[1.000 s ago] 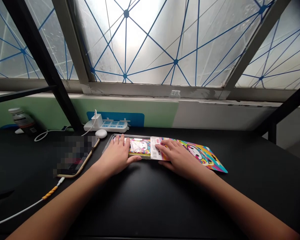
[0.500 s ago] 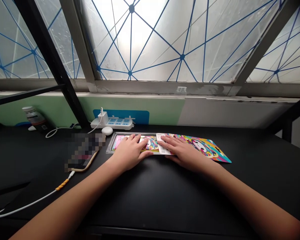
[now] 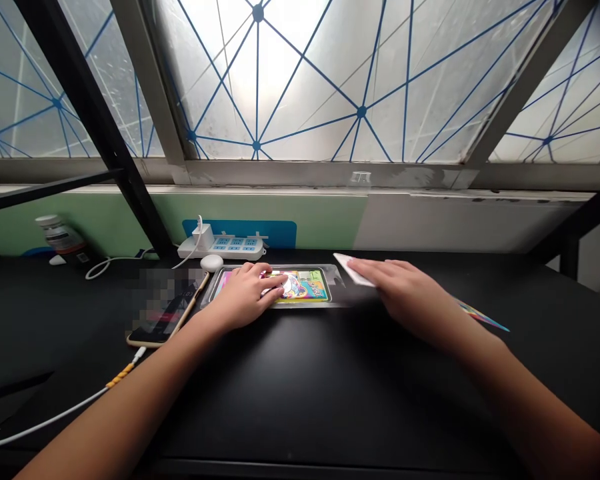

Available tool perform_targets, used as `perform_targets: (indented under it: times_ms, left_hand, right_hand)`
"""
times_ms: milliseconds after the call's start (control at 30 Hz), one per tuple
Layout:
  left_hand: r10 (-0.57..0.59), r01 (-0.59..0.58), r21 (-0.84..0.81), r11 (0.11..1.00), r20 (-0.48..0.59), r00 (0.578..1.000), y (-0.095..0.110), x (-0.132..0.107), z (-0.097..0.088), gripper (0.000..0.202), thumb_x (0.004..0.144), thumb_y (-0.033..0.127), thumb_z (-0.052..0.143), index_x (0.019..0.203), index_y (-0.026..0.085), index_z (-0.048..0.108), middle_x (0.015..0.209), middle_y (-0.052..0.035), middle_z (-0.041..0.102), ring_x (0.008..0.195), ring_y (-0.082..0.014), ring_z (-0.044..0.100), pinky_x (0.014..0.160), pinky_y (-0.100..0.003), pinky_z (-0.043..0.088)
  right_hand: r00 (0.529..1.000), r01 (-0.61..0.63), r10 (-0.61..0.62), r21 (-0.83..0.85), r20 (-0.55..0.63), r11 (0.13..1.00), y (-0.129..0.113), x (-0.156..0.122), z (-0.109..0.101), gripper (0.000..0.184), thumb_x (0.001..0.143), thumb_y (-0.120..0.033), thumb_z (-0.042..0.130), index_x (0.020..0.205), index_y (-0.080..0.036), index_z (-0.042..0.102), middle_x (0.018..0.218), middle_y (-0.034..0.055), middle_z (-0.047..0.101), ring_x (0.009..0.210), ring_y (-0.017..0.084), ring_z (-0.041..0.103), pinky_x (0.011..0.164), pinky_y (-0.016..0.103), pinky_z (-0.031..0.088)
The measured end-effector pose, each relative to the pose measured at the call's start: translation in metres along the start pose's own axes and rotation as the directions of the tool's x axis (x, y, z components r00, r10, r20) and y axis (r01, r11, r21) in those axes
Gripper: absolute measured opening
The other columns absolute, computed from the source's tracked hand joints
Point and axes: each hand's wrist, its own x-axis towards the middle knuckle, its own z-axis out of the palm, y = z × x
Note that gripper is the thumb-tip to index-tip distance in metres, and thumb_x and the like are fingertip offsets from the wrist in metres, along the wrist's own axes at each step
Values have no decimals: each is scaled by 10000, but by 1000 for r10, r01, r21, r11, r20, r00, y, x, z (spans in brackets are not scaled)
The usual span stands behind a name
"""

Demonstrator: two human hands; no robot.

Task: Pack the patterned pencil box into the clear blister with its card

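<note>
A clear plastic blister tray (image 3: 338, 287) lies on the black desk with a brightly printed cartoon packet (image 3: 310, 285) inside it. My left hand (image 3: 243, 297) rests over the tray's left part, fingers spread and touching it. To the right, my right hand (image 3: 417, 297) grips a colourful backing card (image 3: 353, 269), raised off the desk and tilted. The card's white left edge shows past my fingertips, and its bright right corner sticks out behind my wrist. My palm and forearm hide most of the card.
A phone (image 3: 173, 313) on a white charging cable (image 3: 55, 419) lies left of the tray. Behind stand a white power strip (image 3: 237, 248), a round white case (image 3: 212, 263) and a bottle (image 3: 63, 239). Black frame posts (image 3: 95, 133) rise at both sides, before a frosted window (image 3: 300, 80).
My right hand has lifted the card off the tray and moved it right, uncovering the tray's right end. The tray and my left hand have shifted slightly left in view.
</note>
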Motion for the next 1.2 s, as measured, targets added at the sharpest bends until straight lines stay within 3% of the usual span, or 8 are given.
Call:
perform_targets:
  times_ms: [100, 200, 333, 433, 567, 867, 1200]
  left_hand:
    - [-31, 31, 2, 1000, 19, 999, 5, 8, 1, 419, 1050, 492, 418, 1402, 403, 628, 1308, -87, 605, 1147, -316, 548, 988, -525, 461]
    - [-25, 25, -7, 1000, 44, 999, 9, 21, 1, 433, 1048, 519, 412, 1415, 411, 614, 1286, -88, 604, 1160, -315, 545, 1002, -518, 453]
    - [23, -21, -30, 999, 85, 996, 14, 40, 2, 464, 1017, 587, 452, 1414, 410, 616, 1274, -90, 607, 1154, -316, 556, 1026, -505, 437]
    - [55, -50, -48, 998, 100, 993, 20, 50, 4, 498, 979, 627, 512, 1415, 410, 617, 1279, -89, 605, 1143, -314, 555, 1033, -488, 427]
    - [68, -63, -59, 996, 84, 994, 29, 52, 9, 489, 991, 629, 493, 1414, 415, 615, 1319, -82, 581, 1173, -310, 522, 1057, -478, 401]
    - [87, -83, -62, 995, 58, 995, 27, 43, 11, 478, 1018, 597, 464, 1442, 413, 586, 1317, -87, 570, 1183, -308, 511, 1062, -505, 394]
    - [114, -109, -64, 992, 71, 991, 27, 35, 6, 447, 1018, 539, 514, 1430, 393, 604, 1332, -99, 573, 1209, -325, 519, 1063, -534, 393]
  right_hand:
    - [983, 180, -182, -71, -19, 981, -60, -2, -9, 579, 911, -10, 379, 1432, -172, 573, 1406, 136, 666, 1204, 311, 676, 988, 506, 534]
    - [940, 337, -341, -106, -22, 935, -121, -9, -8, 446, 957, -130, 404, 1336, -97, 636, 1363, 193, 681, 1212, 385, 662, 990, 551, 521]
    - [896, 444, -444, 2, 30, 896, -164, -9, 13, 478, 975, -275, 404, 1322, -34, 627, 1289, 238, 707, 1130, 420, 684, 897, 549, 558]
    - [914, 389, -400, 126, 72, 912, -167, 10, 36, 513, 1020, -371, 422, 1361, -26, 589, 1308, 237, 688, 1145, 399, 663, 909, 520, 558]
    - [940, 281, -326, 318, 98, 905, -154, 39, 60, 620, 990, -602, 508, 1291, -78, 649, 1305, 188, 682, 1222, 345, 610, 1070, 473, 485]
    - [950, 230, -301, 466, 85, 855, -139, 38, 61, 506, 991, -488, 585, 1329, -117, 650, 1413, 151, 632, 1369, 309, 505, 1209, 452, 333]
    - [930, 322, -364, 353, 57, 878, -138, 41, 64, 481, 1025, -525, 501, 1228, -127, 680, 1296, 147, 697, 1263, 303, 574, 1131, 471, 402]
